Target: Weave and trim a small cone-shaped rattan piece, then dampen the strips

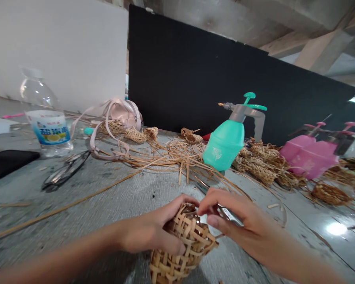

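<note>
A small woven basket (pixel 182 252) of pale flat strips is tilted low in front of me, its opening toward the top. My left hand (pixel 148 232) is closed around its left side, with the thumb across the near wall and the fingers over the far rim. Beside the basket's right rim, my right hand (pixel 239 225) has its fingers curled in toward the thumb. Whatever may be between those fingertips is hidden. Behind the right hand lies a slim tool with a silvery handle (pixel 229 215), partly covered. A short strip end sticks out of the basket's right side.
Loose strips (pixel 177 156) lie heaped mid-table. A teal spray bottle (pixel 225 144) stands behind, with pink spray bottles (pixel 312 154) and woven pieces (pixel 260 163) rightward. At left are a plastic bottle (pixel 49 126), a phone (pixel 12 163), glasses (pixel 65 171) and a pink bag (pixel 122 110).
</note>
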{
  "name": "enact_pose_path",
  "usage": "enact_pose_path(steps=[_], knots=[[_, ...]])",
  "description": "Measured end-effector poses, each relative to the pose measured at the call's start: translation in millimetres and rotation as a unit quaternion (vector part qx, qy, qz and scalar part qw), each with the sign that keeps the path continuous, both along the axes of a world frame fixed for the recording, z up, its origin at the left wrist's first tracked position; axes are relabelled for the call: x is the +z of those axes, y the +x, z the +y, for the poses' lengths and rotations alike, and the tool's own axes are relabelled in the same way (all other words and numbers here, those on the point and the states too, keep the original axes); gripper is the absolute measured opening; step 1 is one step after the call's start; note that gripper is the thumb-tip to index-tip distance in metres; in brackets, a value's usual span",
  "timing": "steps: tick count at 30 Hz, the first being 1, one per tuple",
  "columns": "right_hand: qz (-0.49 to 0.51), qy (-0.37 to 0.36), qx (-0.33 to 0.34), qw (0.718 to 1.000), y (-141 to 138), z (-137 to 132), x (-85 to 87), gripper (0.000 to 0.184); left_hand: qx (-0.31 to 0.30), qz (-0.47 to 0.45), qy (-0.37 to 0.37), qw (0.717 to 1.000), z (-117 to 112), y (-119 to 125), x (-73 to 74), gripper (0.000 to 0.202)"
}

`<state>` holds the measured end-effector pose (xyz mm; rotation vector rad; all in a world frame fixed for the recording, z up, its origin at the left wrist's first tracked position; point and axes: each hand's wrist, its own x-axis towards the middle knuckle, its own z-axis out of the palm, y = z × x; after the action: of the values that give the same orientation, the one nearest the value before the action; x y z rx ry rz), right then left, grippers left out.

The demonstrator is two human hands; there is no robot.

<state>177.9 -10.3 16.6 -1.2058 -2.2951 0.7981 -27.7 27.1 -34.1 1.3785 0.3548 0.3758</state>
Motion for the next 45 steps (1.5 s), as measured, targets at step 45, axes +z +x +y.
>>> enact_pose_path(steps=[45], knots=[[0.042, -0.039, -0.062, 0.996, -9.2, -1.4, -20.0, 0.020, 0.158, 0.179, 0.071, 0.968, -3.6, 5.1, 13.0, 0.044]])
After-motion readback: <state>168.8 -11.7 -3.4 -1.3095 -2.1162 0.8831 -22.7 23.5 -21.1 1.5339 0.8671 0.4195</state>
